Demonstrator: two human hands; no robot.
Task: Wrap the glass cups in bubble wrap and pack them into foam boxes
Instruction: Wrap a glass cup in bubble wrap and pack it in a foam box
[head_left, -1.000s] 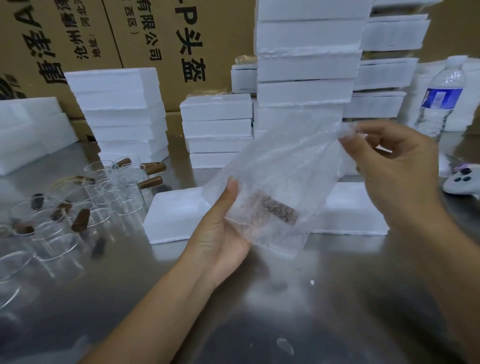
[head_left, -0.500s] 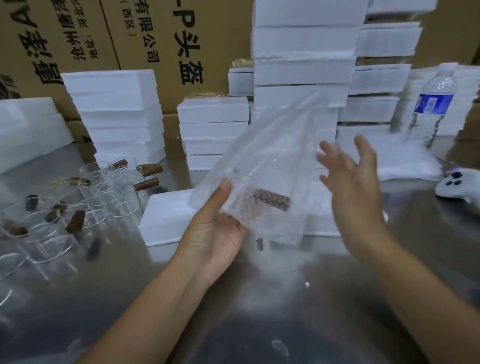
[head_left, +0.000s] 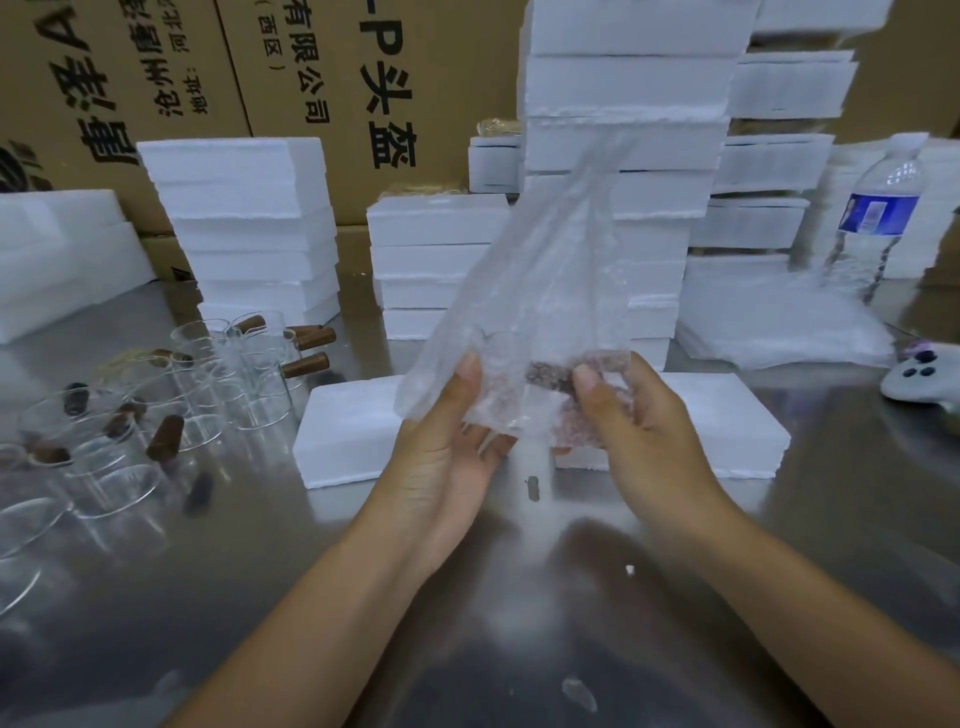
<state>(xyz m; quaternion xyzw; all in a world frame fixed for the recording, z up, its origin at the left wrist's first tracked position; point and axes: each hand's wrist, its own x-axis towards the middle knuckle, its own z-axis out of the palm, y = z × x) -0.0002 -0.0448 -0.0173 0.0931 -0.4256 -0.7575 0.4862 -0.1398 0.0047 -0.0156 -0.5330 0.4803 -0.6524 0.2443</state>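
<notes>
Both hands grasp one item above the bench (head_left: 156, 597): left hand (head_left: 447, 457) cupped under the lower left of a bubble wrap (head_left: 545, 291) sheet, thumb pressed on its front; right hand (head_left: 639, 421) closed on the lower right, thumb on front, fingers behind. Wrap stands tall, upper end loose and unsupported, approx. in front of the centre foam stack (head_left: 623, 88). Inside the wrap's lower part, between the two thumbs, a glass cup (head_left: 524, 389) w/ dark brown handle showing through the film; cup outline itself hard to make out. Directly behind the hands, two flat foam boxes (head_left: 343, 431) lie on the bench, side by side. Unwrapped cups (head_left: 249, 364), same brown handles, grouped at bench left, well apart from the hands. Further foam stacks at rear left and rear right; cardboard cartons (head_left: 260, 78) behind them. Water bottle (head_left: 872, 218) upright at far right, white controller (head_left: 924, 384) near it at bench edge.
</notes>
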